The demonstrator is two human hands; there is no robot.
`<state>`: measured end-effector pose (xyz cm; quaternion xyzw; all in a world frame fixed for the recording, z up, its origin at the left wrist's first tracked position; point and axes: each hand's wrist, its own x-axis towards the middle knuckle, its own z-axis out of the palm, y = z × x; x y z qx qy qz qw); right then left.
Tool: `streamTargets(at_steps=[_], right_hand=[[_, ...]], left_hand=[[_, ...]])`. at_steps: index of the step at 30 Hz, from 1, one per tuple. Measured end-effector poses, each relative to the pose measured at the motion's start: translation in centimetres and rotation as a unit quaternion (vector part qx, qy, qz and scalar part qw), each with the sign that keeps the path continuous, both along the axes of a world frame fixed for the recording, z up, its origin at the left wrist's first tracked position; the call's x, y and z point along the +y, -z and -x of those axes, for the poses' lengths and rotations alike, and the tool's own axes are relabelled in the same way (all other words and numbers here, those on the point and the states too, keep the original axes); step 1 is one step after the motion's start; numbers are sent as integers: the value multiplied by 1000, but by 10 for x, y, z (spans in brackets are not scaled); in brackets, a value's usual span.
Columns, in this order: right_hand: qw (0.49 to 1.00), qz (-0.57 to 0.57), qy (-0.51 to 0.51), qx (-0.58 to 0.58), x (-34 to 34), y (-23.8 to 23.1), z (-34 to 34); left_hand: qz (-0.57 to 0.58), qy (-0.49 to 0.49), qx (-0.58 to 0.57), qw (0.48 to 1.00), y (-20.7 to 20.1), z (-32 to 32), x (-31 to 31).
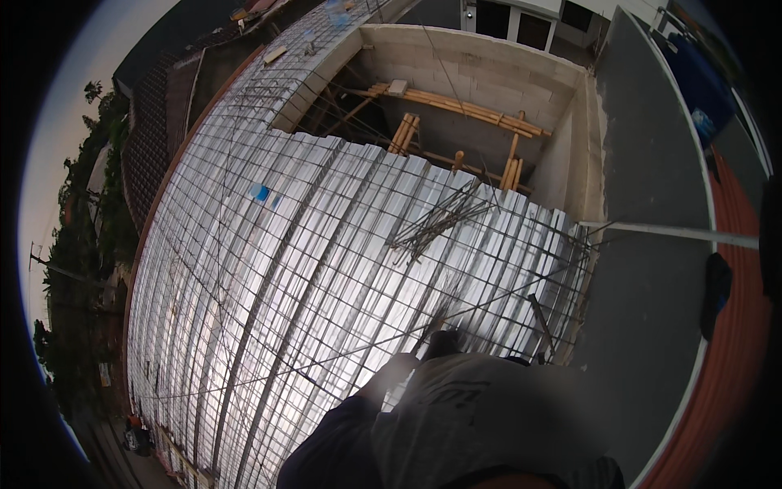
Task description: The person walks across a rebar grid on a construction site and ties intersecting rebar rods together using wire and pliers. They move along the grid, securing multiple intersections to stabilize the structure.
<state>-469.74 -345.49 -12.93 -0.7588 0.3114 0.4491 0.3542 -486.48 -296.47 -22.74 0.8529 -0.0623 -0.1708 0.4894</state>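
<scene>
Keep the left hand (395,369) steady near the thin dark strands (438,319), over the steel mesh (334,244) on ribbed decking (213,342) (fingers too blurred to tell, apart or together; right hand hidden). Mind carefully the loose rods (441,222) ahead.

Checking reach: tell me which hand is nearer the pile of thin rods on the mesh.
Left, as far as shows: the left hand is apart from the pile of thin rods, below and slightly left of it in view. The right hand cannot be made out.
</scene>
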Motion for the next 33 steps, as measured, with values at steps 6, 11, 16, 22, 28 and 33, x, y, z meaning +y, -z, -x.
streamTargets(at_steps=[6, 11, 16, 22, 28, 33], right_hand=[[1000, -8, -4, 13, 23, 5, 11], [1000, 1, 0, 18, 28, 9, 15], [1000, -7, -3, 21, 35, 14, 19], [1000, -10, 7, 15, 24, 7, 32], [1000, 0, 16, 22, 12, -7, 54], [999, 5, 20, 34, 6, -15, 69]], left_hand=[[-37, 39, 145, 988, 21, 16, 13], [94, -159, 313, 931, -77, 25, 8], [95, -186, 372, 905, -131, 58, 6], [140, -160, 379, 901, -147, 67, -9], [189, -181, 437, 860, -137, 77, -20], [213, -190, 463, 839, -136, 78, -23]])
